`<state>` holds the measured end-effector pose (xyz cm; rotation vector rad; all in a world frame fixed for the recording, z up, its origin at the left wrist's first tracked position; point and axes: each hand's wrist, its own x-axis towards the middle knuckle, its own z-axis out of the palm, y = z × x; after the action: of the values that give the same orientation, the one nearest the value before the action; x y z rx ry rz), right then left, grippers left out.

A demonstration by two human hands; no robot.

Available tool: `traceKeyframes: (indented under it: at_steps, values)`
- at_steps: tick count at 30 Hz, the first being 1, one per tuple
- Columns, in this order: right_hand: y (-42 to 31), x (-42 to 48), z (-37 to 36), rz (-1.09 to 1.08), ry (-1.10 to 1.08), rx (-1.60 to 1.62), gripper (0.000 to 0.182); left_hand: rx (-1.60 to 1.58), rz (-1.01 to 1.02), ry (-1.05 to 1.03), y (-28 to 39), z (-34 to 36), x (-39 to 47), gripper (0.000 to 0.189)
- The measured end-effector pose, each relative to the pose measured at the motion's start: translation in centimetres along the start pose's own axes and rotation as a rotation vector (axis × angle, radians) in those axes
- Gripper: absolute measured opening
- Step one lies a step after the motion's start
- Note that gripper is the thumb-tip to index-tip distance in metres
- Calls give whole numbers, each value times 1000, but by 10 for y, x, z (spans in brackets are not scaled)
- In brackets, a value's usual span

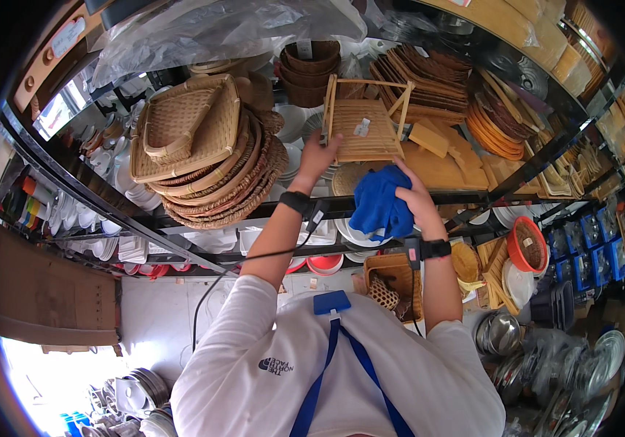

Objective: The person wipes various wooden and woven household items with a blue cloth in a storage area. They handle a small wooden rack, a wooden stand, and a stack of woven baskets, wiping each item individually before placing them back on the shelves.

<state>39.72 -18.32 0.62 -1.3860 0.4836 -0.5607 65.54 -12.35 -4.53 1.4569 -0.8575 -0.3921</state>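
A slatted bamboo stand (370, 131) with a small label on it is between my hands, above the shelf edge. My left hand (318, 155) grips its near left corner with fingers and thumb. My right hand (419, 196) holds a bunched blue cloth (382, 202), one finger reaching up to the stand's near right corner. Whether that finger bears any of its weight, I cannot tell. The cloth hangs in front of the black shelf rail (449, 198).
Woven baskets and trays (198, 147) are piled on the left. Behind stand nested brown baskets (310, 74); brown woven trays (422, 82) and yellow boards (443, 158) lie to the right. White dishes (318, 232) fill the shelf below. A wicker basket (397, 273) sits lower, near my right forearm.
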Motion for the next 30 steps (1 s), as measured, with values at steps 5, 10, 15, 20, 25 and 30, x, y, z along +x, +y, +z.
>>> traceKeyframes:
  at_steps: [5,10,15,20,25,30]
  values:
    - [-7,-33,-1,11,-26,51,69,61,94,-62,9,2,-22,58]
    - [-5,-67,0,0,-6,28,69,107,104,10,-14,10,-17,54]
    - [-3,-94,-3,32,1,73,70,4,136,-22,-5,17,-18,59]
    - [-7,-132,-18,-15,61,69,70,78,76,103,24,13,-36,64]
    - [1,-206,-45,-86,123,82,70,129,275,297,45,11,-88,53]
    - [15,-300,-59,-35,369,110,65,-97,329,-216,91,71,-202,14]
